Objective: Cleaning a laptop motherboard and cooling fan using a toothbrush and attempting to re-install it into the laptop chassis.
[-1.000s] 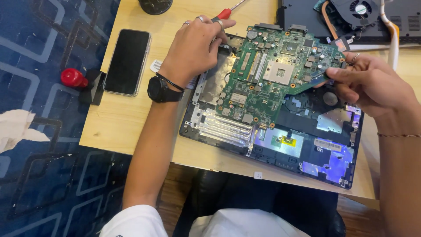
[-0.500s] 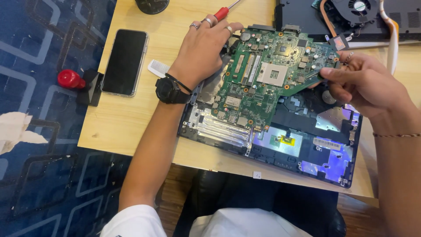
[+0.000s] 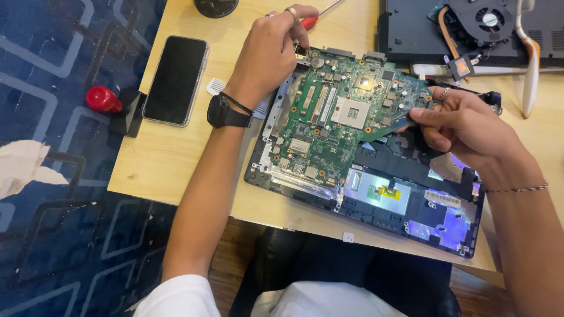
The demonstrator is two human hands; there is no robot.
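Green and crowded with chips, the motherboard [image 3: 343,120] was held tilted above the opened laptop base [image 3: 376,199], carried between both hands. The left hand [image 3: 267,50] had its grip clamped on the board's far corner, fingers curled over the edge and a ring on one of them; a black watch [image 3: 223,111] sat on that wrist. The right hand [image 3: 470,129] had its grip pinched shut on the opposite edge of the board, thumb on top and fingers underneath, with a thin bracelet [image 3: 517,189] around the wrist.

Directly beneath the two grips lay the laptop base, dark, with a silvery touchpad plate and a bluish sheen at its near right corner, resting on the wooden desk [image 3: 176,152]. Just beyond the left grip a red-handled screwdriver [image 3: 314,17] lay on the desk, partly hidden by the fingers. Outward from the left grip, past the watch, a black phone [image 3: 176,79] lay face up, and further out a red-capped object [image 3: 104,98] sat at the desk's edge. Beyond the right grip lay a cooling fan [image 3: 487,20] with a copper heat pipe, on top of a dark laptop panel [image 3: 411,32].
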